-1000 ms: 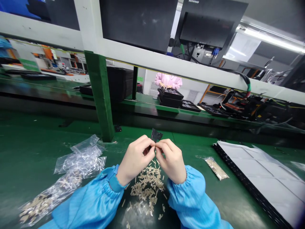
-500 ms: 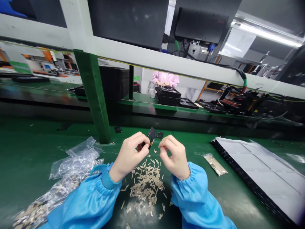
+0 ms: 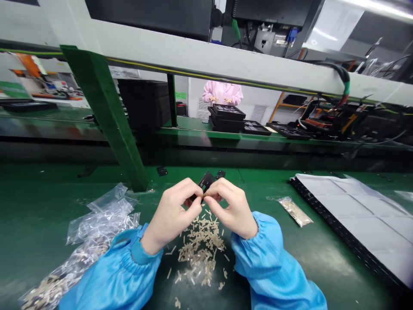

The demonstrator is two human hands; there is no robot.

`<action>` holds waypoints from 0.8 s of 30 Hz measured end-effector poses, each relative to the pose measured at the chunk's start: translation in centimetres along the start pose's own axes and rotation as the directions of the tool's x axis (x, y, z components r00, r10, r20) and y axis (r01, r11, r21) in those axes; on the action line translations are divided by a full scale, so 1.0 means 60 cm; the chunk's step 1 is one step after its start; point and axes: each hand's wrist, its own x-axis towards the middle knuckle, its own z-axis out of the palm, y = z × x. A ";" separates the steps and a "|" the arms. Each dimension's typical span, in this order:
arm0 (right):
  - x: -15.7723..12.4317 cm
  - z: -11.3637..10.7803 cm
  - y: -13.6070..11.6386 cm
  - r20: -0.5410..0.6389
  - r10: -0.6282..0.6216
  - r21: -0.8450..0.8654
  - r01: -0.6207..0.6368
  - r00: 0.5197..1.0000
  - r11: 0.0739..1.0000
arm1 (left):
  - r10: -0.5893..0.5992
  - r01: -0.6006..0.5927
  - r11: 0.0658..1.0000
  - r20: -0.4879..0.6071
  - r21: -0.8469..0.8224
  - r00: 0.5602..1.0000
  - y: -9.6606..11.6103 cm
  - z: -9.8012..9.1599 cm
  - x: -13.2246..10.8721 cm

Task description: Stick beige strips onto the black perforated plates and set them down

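Observation:
My left hand pinches a small flat black part with cutouts, tilted upward above the bench. My right hand has thumb and forefinger closed against the lower edge of this part, touching the left fingertips. Whatever lies between the right fingertips is hidden. Below both hands spreads a loose pile of small beige strip-like pieces. Two similar black parts lie beyond the hands, one black piece to the left and another black piece just behind the right fingers.
Clear plastic bags with small pieces lie at left. A small bag of beige pieces and a black tray with a grey sheet are at right. A green post rises ahead. Beyond, a person in pink stands behind stacked black trays.
My right hand has moved left and now meets my left hand at the black part. Ahead, the person's hands have lifted and moved apart. My view has tilted down slightly.

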 end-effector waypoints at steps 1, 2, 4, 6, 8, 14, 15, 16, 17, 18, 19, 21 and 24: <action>0.001 -0.002 0.000 0.011 -0.007 0.007 0.007 1.000 1.000 | -0.001 0.001 1.000 0.001 0.002 1.000 0.000 -0.002 0.001; 0.002 -0.005 0.001 0.022 -0.014 0.015 0.013 1.000 1.000 | -0.003 0.003 1.000 -0.001 0.005 1.000 -0.001 -0.004 0.001; 0.004 -0.009 0.001 0.026 -0.021 0.015 0.020 0.999 1.000 | -0.015 0.015 1.000 -0.005 0.009 1.000 -0.002 -0.007 0.001; 0.004 -0.011 0.001 0.004 -0.019 -0.004 0.019 1.000 1.000 | -0.026 0.026 1.000 -0.009 0.011 1.000 -0.002 -0.009 0.001; 0.003 -0.009 0.000 -0.010 -0.021 -0.024 0.021 1.000 0.999 | -0.026 0.026 1.000 -0.009 0.011 1.000 -0.001 -0.009 0.000; 0.000 -0.001 0.000 0.004 -0.056 -0.086 0.056 0.998 0.995 | -0.008 0.008 1.000 -0.009 0.021 1.000 0.003 -0.004 -0.003; 0.000 -0.001 0.001 0.008 -0.056 -0.090 0.056 0.998 0.994 | -0.007 0.007 1.000 -0.006 0.024 1.000 0.003 -0.004 -0.003; 0.000 -0.001 0.001 0.012 -0.051 -0.091 0.052 0.999 0.994 | -0.007 0.007 1.000 -0.002 0.027 1.000 0.003 -0.004 -0.004; 0.000 -0.001 0.002 0.010 -0.045 -0.094 0.045 0.999 0.995 | -0.007 0.007 1.000 -0.003 0.029 1.000 0.002 -0.004 -0.004; 0.000 -0.001 0.002 0.004 -0.037 -0.097 0.037 0.999 0.995 | -0.007 0.007 0.999 -0.006 0.031 1.000 0.002 -0.004 -0.004; 0.001 -0.001 0.002 -0.006 -0.030 -0.099 0.029 1.000 0.995 | -0.007 0.008 0.999 -0.010 0.032 1.000 0.001 -0.004 -0.004; 0.001 -0.001 0.001 -0.020 -0.028 -0.094 0.026 0.999 0.995 | -0.009 0.010 0.999 -0.017 0.032 1.000 0.001 -0.005 -0.004; 0.002 -0.001 -0.001 -0.022 -0.043 -0.066 0.041 0.999 0.997 | -0.008 0.008 0.999 -0.022 0.034 1.000 0.002 -0.005 -0.003</action>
